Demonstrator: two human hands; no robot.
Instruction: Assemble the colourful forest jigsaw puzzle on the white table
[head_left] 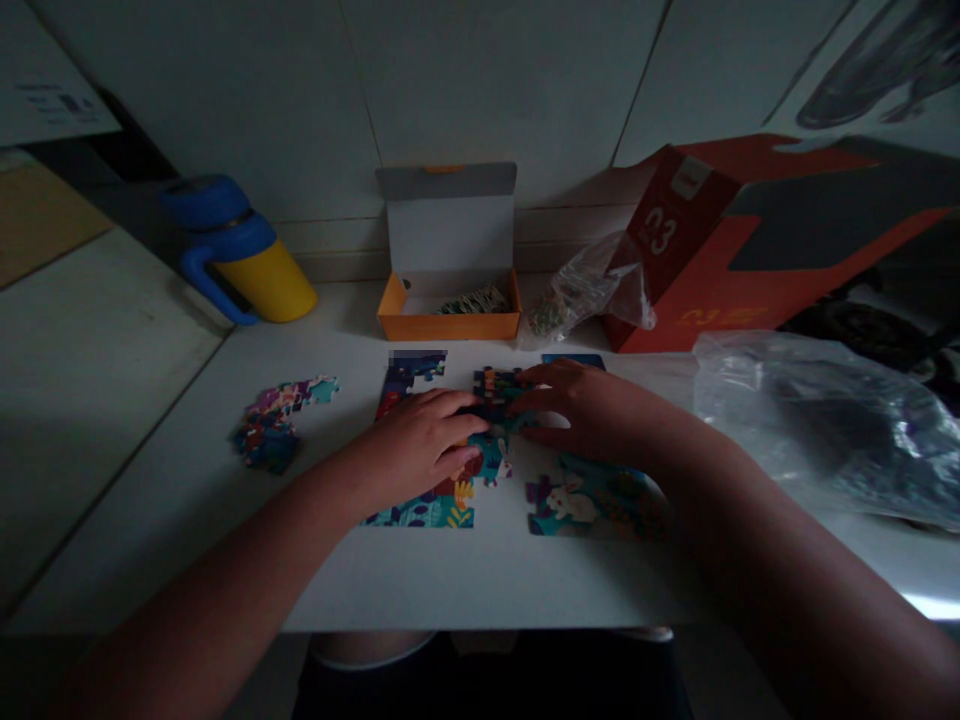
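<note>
A partly joined jigsaw puzzle lies on the white table, its left section (420,514) showing teal and yellow plants. My left hand (412,445) rests over this section with its fingers stretched out, hiding much of it. The fingertips reach a middle cluster of puzzle pieces (493,458) with a rabbit on it. My right hand (574,405) comes from the right, fingers spread and curved, tips touching the dark upper pieces of that cluster. Below it lies a right section (574,502) with a white rabbit; my forearm shades part of it.
Loose puzzle pieces (274,425) are heaped at the left. Behind stands an open orange box (450,327) with a patterned item inside. Around it are a yellow and blue jug (270,280), a clear plastic bag (589,295), a red box (697,240) and a larger plastic bag (825,430).
</note>
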